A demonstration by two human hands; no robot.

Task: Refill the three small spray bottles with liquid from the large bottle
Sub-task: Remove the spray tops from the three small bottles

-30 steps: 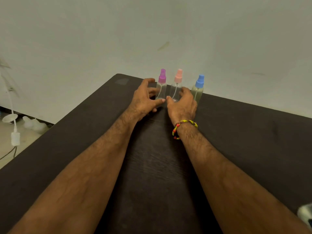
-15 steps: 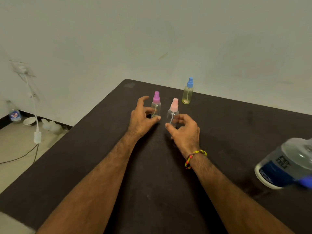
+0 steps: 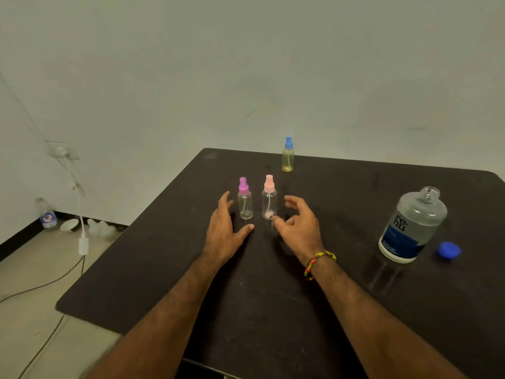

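Two small clear spray bottles stand upright side by side mid-table: one with a purple cap (image 3: 245,199) and one with a pink cap (image 3: 269,198). A third, yellowish with a blue cap (image 3: 288,155), stands near the far edge. My left hand (image 3: 224,231) is open just left of the purple-capped bottle, not touching it. My right hand (image 3: 299,225) is open just right of the pink-capped bottle, fingers apart. The large clear bottle (image 3: 411,227) with a blue label stands uncapped at the right, its blue cap (image 3: 448,250) lying beside it.
The dark table (image 3: 164,269) meets a pale wall at its far side. On the floor at left lie a white cable and adapter (image 3: 82,246), a small bottle (image 3: 47,214) and white items along the wall.
Both hands have let go of the purple-capped and pink-capped bottles, which now stand nearer me than the blue-capped one. The view has pulled back, showing the large bottle and its cap.
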